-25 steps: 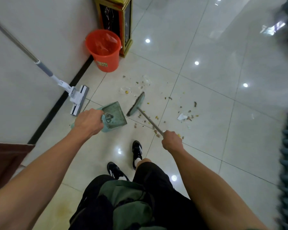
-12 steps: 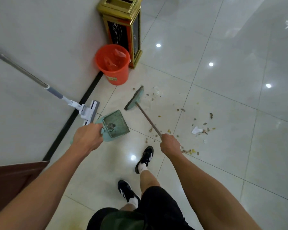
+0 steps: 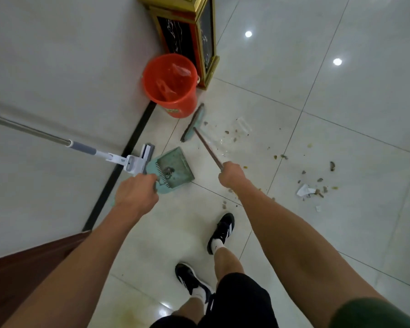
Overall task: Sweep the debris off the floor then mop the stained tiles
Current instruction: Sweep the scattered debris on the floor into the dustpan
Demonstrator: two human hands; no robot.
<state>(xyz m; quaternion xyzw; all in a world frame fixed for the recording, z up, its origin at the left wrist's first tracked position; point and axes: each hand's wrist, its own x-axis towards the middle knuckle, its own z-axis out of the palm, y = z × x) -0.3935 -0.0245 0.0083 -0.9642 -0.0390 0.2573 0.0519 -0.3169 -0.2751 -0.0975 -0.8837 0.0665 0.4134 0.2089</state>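
Left hand (image 3: 137,197) fingers gripping dustpan (image 3: 173,169), right hand (image 3: 231,174) fingers clenching broom (image 3: 194,123) handle. Debris (image 3: 315,185) lying right of dustpan, well apart. Best dragging bristles low toward dustpan lip.

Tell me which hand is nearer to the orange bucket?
Right, narrowly. The right hand grips the broom handle below and right of the orange bucket; the left hand, holding the dustpan, is farther below.
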